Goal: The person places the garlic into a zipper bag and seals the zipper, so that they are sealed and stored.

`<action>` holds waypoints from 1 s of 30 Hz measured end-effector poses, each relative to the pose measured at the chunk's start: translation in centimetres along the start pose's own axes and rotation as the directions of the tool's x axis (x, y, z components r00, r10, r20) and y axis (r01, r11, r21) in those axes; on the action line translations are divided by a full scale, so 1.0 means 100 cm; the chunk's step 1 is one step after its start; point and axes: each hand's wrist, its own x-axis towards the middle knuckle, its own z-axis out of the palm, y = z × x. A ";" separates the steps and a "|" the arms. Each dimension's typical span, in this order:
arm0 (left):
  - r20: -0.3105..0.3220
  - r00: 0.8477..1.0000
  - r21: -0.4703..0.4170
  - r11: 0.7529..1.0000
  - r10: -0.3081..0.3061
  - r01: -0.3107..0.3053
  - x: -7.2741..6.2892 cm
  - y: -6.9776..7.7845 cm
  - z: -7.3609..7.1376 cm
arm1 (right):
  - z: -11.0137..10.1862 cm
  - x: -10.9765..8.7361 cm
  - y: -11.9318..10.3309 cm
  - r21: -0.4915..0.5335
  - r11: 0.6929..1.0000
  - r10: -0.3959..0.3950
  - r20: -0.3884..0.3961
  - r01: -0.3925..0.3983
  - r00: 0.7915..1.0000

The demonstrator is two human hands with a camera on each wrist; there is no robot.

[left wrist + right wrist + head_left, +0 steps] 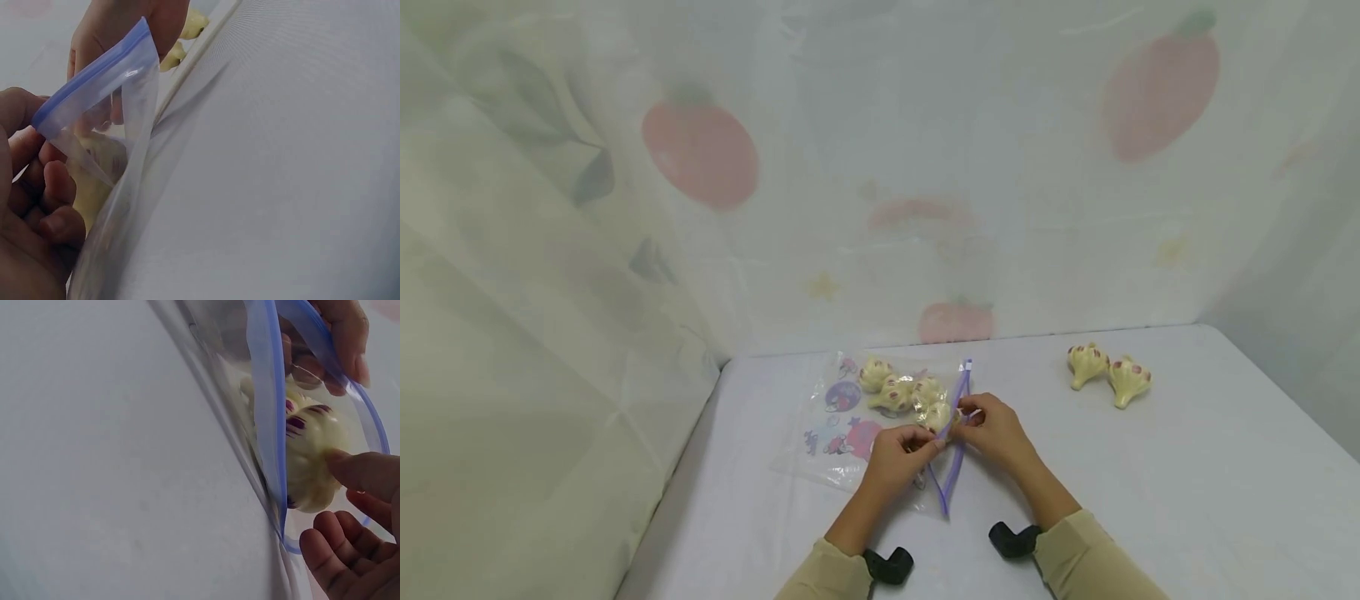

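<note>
A clear zip bag (827, 450) with printed pictures and a purple zip edge lies on the table, its mouth toward the right. Several cream garlic bulbs (892, 393) with purple marks are inside it. My left hand (898, 458) pinches the purple rim and holds the mouth apart. At the opening is my right hand (996, 429), its thumb touching a garlic bulb (312, 465) just inside the mouth. The other right fingers are loosely bent beside that bulb. Two more garlic bulbs (1087, 364) (1127, 381) lie side by side at the back right.
The white table (1210, 475) extends to the right of the bag. A printed curtain (1045, 225) hangs along its back edge, with another hanging sheet at the left. Black wrist mounts (891, 567) stick out from both sleeves.
</note>
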 end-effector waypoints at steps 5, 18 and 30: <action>0.003 1.000 -0.002 1.000 -0.010 0.011 -0.001 0.002 0.000 | 0.003 0.001 -0.004 0.032 0.999 0.035 -0.050 -0.033 0.998; 0.001 1.000 -0.005 1.000 -0.012 0.012 -0.002 0.002 0.000 | 0.020 0.004 -0.003 0.316 0.944 0.077 0.074 -0.097 0.994; -0.026 1.000 -0.007 1.000 -0.005 0.004 -0.001 0.005 0.001 | 0.005 0.005 0.001 0.336 0.936 0.065 0.120 -0.102 0.991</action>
